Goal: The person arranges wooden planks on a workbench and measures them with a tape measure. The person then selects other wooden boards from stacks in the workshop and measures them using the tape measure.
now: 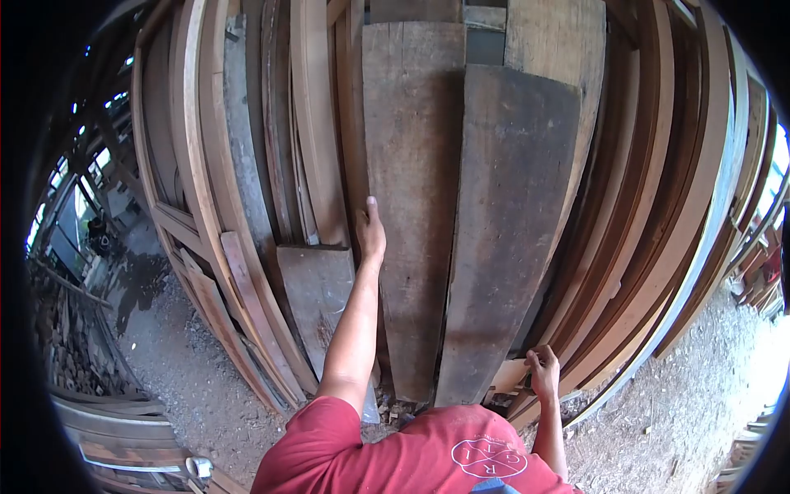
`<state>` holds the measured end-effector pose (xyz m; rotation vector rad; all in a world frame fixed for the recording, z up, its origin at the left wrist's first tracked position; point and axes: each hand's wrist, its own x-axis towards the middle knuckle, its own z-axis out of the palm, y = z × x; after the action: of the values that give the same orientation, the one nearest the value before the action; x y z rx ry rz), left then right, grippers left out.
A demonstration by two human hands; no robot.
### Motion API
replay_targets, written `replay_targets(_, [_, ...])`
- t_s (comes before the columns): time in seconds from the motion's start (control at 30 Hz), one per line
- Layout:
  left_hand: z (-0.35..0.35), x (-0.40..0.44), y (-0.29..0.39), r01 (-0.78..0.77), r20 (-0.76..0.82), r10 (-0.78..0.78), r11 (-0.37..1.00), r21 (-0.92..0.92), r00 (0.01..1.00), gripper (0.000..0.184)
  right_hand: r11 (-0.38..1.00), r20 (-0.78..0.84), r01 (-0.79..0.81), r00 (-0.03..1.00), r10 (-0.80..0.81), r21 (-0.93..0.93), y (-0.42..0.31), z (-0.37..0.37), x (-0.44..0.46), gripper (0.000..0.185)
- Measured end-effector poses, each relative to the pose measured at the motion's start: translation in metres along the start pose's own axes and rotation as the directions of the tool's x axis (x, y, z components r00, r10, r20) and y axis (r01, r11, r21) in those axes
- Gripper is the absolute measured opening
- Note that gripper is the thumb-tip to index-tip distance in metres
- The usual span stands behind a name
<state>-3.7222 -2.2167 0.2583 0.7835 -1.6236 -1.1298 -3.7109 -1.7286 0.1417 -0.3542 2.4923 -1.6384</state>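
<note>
My left hand (pixel 372 235) is at the left edge of a wide, weathered wooden plank (pixel 415 107) that leans upright in front of me. Its thumb points up along the plank's edge, and the other fingers are partly hidden behind it. Beside that plank stands a second, darker plank (pixel 514 189), its top slightly lower. Low on the right, my right hand (pixel 544 375) has its fingers curled at the edge of a small pale wooden board (pixel 509 375) near the ground. A short grey board (pixel 314 284) leans to the left of my left forearm.
Long boards and frames (pixel 658 189) lean in a row on both sides of the planks. Gravelly ground (pixel 206 379) lies below, with more stacked timber (pixel 123 436) at the lower left. A heap of wood scraps (pixel 78 337) lies farther left.
</note>
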Motion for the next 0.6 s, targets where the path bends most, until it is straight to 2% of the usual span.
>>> replay_targets(0.07, [-0.01,-0.002,-0.001,0.014,0.032,-0.015,0.998,0.055,0.999,0.076,1.0,0.019,-0.017,1.0,0.017,0.005,0.001,0.003,-0.001,0.021])
replay_targets(0.2, [-0.035,0.006,-0.018,0.002,-0.054,-0.001,1.0,0.03,0.999,0.077,0.998,0.046,-0.045,0.998,0.043,0.052,0.001,0.009,-0.003,0.02])
replay_targets(0.27, [-0.054,0.013,-0.023,-0.021,-0.149,0.025,0.999,0.027,0.988,0.078,0.996,0.069,-0.06,0.996,0.055,0.062,0.005,0.011,-0.003,0.019])
replay_targets(0.3, [-0.067,0.015,-0.022,-0.007,-0.168,0.006,1.0,-0.006,0.986,0.08,0.995,0.081,-0.076,0.994,0.07,0.069,0.008,0.011,-0.002,0.018])
replay_targets(0.43, [-0.122,0.02,-0.028,0.197,-0.197,-0.252,0.945,-0.261,0.948,0.091,0.98,0.101,-0.078,0.993,0.06,0.181,0.022,0.017,0.002,0.019])
replay_targets(0.47, [-0.139,0.022,-0.035,0.208,-0.223,-0.263,0.947,-0.243,0.939,0.091,0.98,0.099,-0.084,0.993,0.067,0.178,0.02,0.018,0.002,0.019])
replay_targets(0.53, [-0.176,0.027,-0.055,0.138,-0.173,-0.224,0.904,-0.404,0.959,0.092,0.98,0.124,-0.106,0.989,0.086,0.167,0.016,0.022,0.004,0.019])
replay_targets(0.6, [-0.208,0.029,-0.072,0.083,-0.181,-0.169,0.91,-0.405,0.969,0.091,0.969,0.187,-0.193,0.969,0.163,0.153,0.036,0.029,0.009,0.023])
